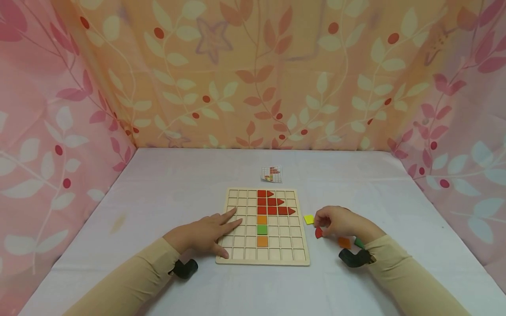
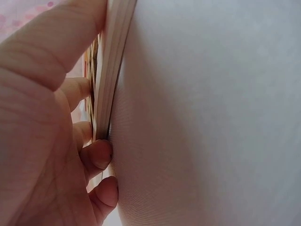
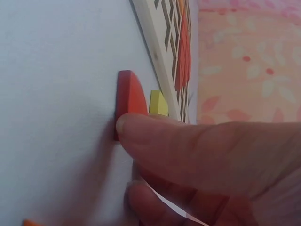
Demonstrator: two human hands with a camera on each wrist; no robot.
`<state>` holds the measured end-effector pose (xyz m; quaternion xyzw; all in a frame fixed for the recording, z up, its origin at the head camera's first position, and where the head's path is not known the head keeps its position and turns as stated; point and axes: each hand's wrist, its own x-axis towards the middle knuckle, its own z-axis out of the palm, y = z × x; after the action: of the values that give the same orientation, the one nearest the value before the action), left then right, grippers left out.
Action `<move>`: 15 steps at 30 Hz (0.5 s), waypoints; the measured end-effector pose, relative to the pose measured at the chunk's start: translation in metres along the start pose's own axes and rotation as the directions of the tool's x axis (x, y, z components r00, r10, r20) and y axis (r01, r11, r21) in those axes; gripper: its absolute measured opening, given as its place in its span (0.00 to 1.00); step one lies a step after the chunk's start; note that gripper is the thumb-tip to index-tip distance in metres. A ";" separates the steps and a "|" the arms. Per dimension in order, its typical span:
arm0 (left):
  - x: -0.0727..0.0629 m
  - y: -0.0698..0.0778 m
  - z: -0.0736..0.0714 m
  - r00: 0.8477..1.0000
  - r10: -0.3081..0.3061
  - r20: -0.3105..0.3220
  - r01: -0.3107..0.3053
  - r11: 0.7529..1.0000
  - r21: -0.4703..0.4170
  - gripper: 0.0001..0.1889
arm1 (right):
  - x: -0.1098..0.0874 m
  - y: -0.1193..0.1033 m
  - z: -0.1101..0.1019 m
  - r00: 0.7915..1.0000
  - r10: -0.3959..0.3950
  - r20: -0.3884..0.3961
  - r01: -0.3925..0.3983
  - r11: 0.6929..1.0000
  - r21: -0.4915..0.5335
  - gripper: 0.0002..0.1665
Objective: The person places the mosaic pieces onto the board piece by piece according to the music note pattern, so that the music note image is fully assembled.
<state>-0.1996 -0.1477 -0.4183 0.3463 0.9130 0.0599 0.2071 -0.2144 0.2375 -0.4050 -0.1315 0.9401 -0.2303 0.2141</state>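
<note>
My left hand rests with spread fingers on the left side of a wooden grid board. Its thumb lies at the board's lower left corner, and the left wrist view has fingers at the board's edge. Right of the board, my right hand pinches a red block with a curved side, the thumb over its near end. A yellow square block lies beside those fingers. In the board's cells sit red squares, red pointed pieces, two orange squares and a green square.
Behind the board lies a small pattern card showing a coloured grid. An orange block and a green block lie near my right wrist. Floral cloth surrounds the white-covered table on three sides.
</note>
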 end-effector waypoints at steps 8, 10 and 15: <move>0.001 -0.002 0.001 1.000 0.005 -0.008 -0.005 1.000 0.006 0.52 | 0.000 0.001 0.000 1.000 -0.005 0.011 0.005 1.000 0.012 0.14; 0.001 -0.002 0.001 1.000 0.006 -0.008 -0.005 1.000 0.008 0.52 | 0.000 0.001 0.000 1.000 -0.016 0.012 0.016 1.000 0.017 0.14; 0.001 -0.001 0.001 1.000 0.009 -0.010 -0.009 1.000 0.008 0.52 | -0.001 0.003 0.001 0.996 -0.090 0.017 0.089 0.996 0.025 0.16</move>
<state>-0.2003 -0.1481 -0.4198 0.3508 0.9127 0.0591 0.2008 -0.2131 0.2403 -0.4066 -0.1730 0.9285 -0.2498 0.2136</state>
